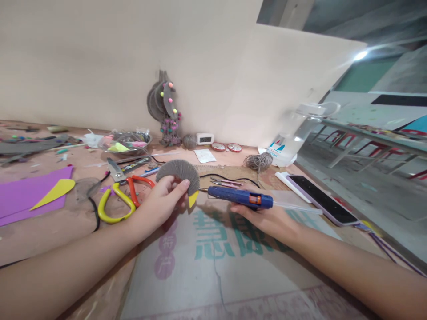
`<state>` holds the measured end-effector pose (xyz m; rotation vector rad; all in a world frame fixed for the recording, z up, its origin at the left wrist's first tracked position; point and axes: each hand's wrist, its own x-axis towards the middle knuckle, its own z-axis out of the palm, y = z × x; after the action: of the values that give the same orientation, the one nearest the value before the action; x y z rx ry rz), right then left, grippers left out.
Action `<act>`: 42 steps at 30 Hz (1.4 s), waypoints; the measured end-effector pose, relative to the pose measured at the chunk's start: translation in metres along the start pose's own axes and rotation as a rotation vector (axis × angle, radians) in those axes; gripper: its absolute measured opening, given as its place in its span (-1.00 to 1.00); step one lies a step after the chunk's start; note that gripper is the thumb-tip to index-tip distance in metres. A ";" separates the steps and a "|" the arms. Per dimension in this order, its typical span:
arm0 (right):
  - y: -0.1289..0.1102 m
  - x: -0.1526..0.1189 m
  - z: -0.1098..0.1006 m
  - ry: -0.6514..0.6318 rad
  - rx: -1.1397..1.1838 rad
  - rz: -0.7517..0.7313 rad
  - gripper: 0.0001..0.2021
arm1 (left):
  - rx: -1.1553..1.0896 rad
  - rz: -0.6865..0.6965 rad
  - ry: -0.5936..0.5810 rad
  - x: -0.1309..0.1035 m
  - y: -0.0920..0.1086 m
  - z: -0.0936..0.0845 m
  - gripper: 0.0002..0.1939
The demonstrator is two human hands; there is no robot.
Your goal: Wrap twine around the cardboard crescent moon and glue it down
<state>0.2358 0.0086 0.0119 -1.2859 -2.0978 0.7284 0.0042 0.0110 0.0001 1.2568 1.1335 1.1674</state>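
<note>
Grey yarn-wrapped crescent (178,171), held up in the left hand (170,195), curves over the top of that hand, with a yellow piece (192,199) at its lower right end, between the two hands. Both forearms reach in from the lower corners and converge over a printed sheet (187,289) on the bench (33,246). The left hand pinches the crescent, thumb laid along its front, fingers curled. The right hand (256,218) is closed around a blue glue gun (227,194), which lies nearly level and points towards the left hand. Its nozzle ends just beside the yellow piece; whether they touch is hard to tell from here.

Left of the left hand lie scissors (116,217) with yellow and red handles, then purple sheets (20,193) under a yellow cutout (55,194). A phone (322,200) is right of the right hand. Beyond the hands sit a skein of grey yarn (258,161), a bottle (290,138), and a small white clock (204,138); a grey ornament (155,102) with coloured balls hangs against the wall behind.
</note>
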 end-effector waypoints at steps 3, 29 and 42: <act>-0.001 0.000 0.000 0.008 -0.004 0.000 -0.77 | -0.028 0.003 -0.004 0.001 -0.002 0.000 -0.70; 0.002 0.000 0.000 0.028 -0.072 0.000 -0.83 | -0.050 0.004 -0.014 0.003 -0.006 -0.002 -0.70; -0.002 0.000 -0.001 0.042 -0.017 0.028 -0.83 | -0.034 -0.010 -0.010 0.001 -0.002 0.000 -0.70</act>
<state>0.2347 0.0080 0.0140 -1.3308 -2.0607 0.6912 0.0041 0.0125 -0.0018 1.2286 1.1072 1.1672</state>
